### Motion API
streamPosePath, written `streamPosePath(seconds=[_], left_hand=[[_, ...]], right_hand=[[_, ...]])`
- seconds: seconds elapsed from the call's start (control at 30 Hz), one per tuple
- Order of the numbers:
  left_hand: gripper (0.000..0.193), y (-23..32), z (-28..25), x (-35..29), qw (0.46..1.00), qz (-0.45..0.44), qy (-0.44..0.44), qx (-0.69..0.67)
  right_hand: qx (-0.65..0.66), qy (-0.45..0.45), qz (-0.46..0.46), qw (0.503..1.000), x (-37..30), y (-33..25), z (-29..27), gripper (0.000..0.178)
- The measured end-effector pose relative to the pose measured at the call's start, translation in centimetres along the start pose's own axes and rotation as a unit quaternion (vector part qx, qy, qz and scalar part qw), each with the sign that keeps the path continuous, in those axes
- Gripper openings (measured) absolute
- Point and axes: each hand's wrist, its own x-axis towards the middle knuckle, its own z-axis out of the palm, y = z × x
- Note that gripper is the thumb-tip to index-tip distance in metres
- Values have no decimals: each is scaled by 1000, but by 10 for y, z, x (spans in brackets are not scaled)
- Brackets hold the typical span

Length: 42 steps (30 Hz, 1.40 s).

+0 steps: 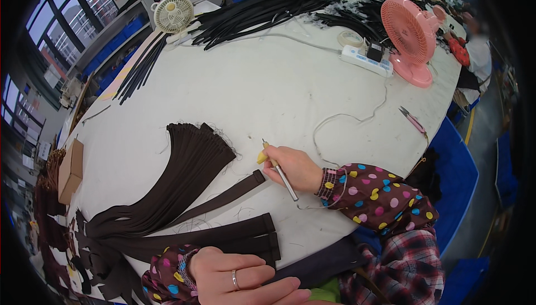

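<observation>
My right hand is closed around a slim pen-shaped tool with a metal tip and a thin cord at its rear. Something yellow sits at the fingertips by that tip. Left of this hand lies a fanned stack of dark brown fabric strips, loose threads at its cut ends. A single brown strip ends just below my right fingers. At the lower edge my left hand, wearing a ring, has its fingers stretched out beside folded brown strips. Its thumb is hidden.
Pink-handled thread snips lie at the right. A white power strip, a pink fan and a white fan stand farther back, near black strips. A cardboard box is at the left, a blue bin at the right.
</observation>
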Motion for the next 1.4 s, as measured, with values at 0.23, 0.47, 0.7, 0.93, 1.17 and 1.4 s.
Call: streamPosePath(seconds=[0.23, 0.47, 0.7, 0.93, 1.17, 1.4], left_hand=[[23, 1, 7, -13, 998, 6, -24, -51], [35, -3, 29, -10, 972, -28, 41, -229], [36, -4, 36, -10, 968, -54, -11, -244], [20, -9, 29, -2, 979, -35, -32, -201], [18, -8, 23, -3, 989, -23, -29, -146], [23, -3, 15, -5, 983, -43, -37, -173]], right_hand=[[32, 3, 2, 999, 2, -3, 2, 21], [42, -6, -18, 999, -1, -11, -3, 19], [24, 19, -50, 998, -3, -8, 0, 18], [28, -17, -39, 999, -2, -6, -2, 20], [19, -15, -27, 999, -2, -8, 0, 21], [10, -11, -17, 1000, -2, -6, 2, 22]])
